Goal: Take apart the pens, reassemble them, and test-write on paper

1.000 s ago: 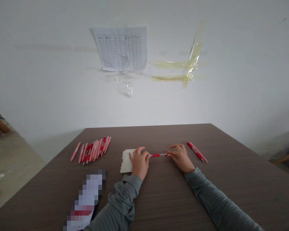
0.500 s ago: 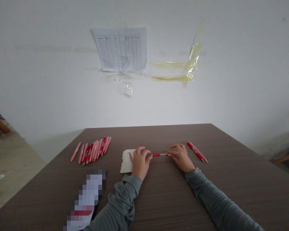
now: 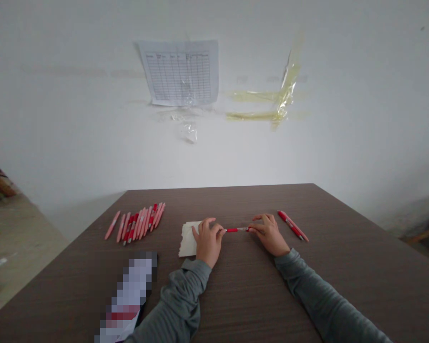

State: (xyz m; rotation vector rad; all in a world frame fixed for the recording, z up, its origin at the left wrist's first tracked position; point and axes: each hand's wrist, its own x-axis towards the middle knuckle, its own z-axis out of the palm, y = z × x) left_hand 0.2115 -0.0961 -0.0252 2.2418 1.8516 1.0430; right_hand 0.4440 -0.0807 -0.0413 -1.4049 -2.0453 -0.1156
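A red pen [image 3: 233, 230] with a pale label lies level between my two hands. My left hand [image 3: 209, 240] pinches its left tip between thumb and finger. At the other end, the thumb and fingers of my right hand [image 3: 270, 233] close on the pen. Under and beside my left hand is a cream paper piece [image 3: 188, 240] with a ragged left edge, partly covered by the hand. To the right of my right hand, a red pen [image 3: 289, 224] and a pink pen [image 3: 297, 228] lie side by side, slanted.
A row of several pink and red pens [image 3: 138, 224] lies on the left of the brown table [image 3: 243, 295]. A blurred-out flat item [image 3: 132, 290] is near my left sleeve. Behind the table, a printed sheet [image 3: 182, 71] and yellowish tape [image 3: 286, 93] are stuck to the wall.
The fingers of my left hand have drawn in slightly around the pen's left tip. My right hand and the other things look unmoved.
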